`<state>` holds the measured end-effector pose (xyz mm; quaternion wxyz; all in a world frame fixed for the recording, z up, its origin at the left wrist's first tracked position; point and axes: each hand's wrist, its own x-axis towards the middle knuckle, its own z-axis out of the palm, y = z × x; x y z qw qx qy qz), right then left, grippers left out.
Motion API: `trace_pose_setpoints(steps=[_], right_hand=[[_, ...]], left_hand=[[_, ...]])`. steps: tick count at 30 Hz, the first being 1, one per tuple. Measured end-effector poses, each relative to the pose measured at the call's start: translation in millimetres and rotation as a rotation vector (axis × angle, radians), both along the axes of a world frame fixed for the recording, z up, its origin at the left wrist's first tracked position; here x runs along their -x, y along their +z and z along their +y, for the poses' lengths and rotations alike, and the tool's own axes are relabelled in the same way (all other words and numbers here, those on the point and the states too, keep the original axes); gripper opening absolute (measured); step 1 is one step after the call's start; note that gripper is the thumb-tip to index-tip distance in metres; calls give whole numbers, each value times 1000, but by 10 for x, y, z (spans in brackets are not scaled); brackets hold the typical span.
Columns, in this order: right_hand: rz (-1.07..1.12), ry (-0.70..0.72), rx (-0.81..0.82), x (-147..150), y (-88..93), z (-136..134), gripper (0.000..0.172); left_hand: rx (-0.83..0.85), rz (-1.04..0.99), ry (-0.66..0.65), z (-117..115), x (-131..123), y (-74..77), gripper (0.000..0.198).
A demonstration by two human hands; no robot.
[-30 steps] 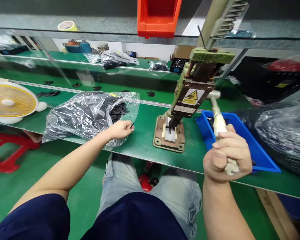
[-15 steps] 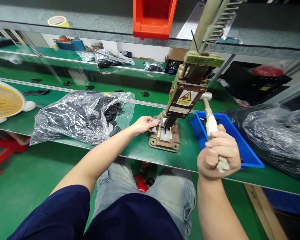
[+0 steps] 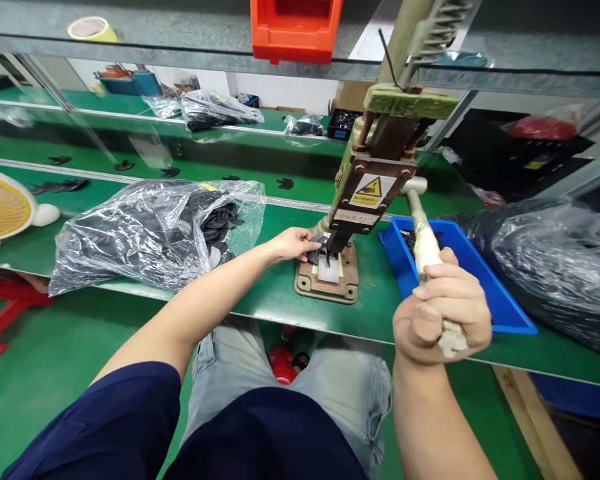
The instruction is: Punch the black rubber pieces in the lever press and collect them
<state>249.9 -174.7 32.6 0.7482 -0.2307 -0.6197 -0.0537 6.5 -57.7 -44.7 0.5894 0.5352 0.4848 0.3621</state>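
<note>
left hand [image 3: 293, 243]: flat black piece [image 3: 318, 241] | right hand [image 3: 443, 317]: wrapped lever [image 3: 425, 243]

You have bright, even light from above, and shadows on the desk [image 3: 280, 293] are soft and small. White glare shines on the plastic bag [image 3: 140, 230] and on the metal shelf [image 3: 180, 57]. Straight lines bend near the edges. Your right hand [image 3: 443, 317] looks sharp; far things at the back look a bit soft.
</note>
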Motion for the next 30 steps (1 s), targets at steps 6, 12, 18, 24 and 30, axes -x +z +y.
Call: trace_pose_setpoints(steps=[6,12,18,24,30], right_hand=[[13,-10,-42,-3,-47,76,37],[127,-14,-69,35,-79,117,42],[174,-37,-90,83,-45,158,45],[172,-27,-87,97,-55,156,37],[114,37,-122,85,383,196,20]], left_hand=[[-5,-36,-62,52,49,-147,48],[46,3,-15,43,10,-108,54],[141,96,-30,73,-7,12,51],[299,99,-37,110,-35,43,50],[291,68,19,-1,-95,90,52]])
